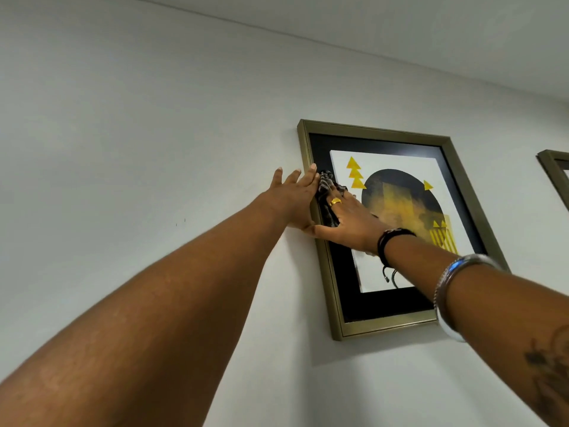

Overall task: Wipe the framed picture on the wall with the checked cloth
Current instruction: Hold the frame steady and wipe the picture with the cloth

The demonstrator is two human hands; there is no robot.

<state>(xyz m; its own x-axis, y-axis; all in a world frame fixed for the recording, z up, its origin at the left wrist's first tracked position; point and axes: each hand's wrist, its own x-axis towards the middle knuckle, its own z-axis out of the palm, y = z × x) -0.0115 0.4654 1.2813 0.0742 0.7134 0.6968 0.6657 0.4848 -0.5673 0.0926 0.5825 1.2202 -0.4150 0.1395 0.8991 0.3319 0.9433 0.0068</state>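
Right hand [345,221] fingers spread, pressing bunched dark checked cloth [326,192] on brass-framed glazed picture [385,325]; left hand [292,198] flat, steadying frame edge. Best: sweep rightward, light pressure.

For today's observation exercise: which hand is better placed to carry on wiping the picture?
Right hand: it presses the checked cloth onto the framed picture. The left hand lies flat against the frame's left edge.

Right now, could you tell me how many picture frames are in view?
2: the framed picture being wiped at centre, and a second frame cut off at the right edge; more may hang beyond view.
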